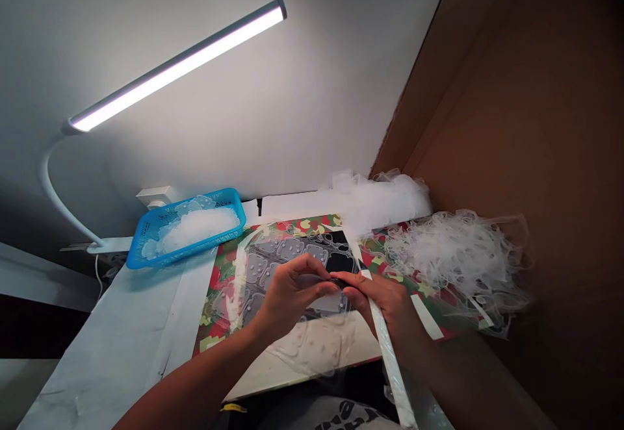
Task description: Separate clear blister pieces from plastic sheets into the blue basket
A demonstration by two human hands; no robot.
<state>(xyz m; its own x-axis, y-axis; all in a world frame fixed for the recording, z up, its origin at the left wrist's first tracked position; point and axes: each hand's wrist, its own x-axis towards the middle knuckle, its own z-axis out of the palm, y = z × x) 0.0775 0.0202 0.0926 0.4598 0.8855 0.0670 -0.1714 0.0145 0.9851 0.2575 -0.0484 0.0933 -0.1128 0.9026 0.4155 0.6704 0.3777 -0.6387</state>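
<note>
My left hand (292, 290) and my right hand (377, 300) meet over a clear plastic sheet (273, 267) with moulded shapes in it. The sheet lies on a camouflage-patterned mat (221, 287) on the table. Both hands have their fingertips pinched together on a small clear piece at the sheet's surface. A thin dark tool seems to sit in the right hand's pinch, but I cannot make it out clearly. A long white strip (390, 365) runs under my right hand toward me.
A blue basket (146, 238) with clear plastic pieces stands at the back left. A heap of clear plastic offcuts (453, 251) lies at the right, beside a cardboard wall (526, 125). A lit bar lamp (180, 63) hangs overhead. White bagged material (375, 199) lies behind the mat.
</note>
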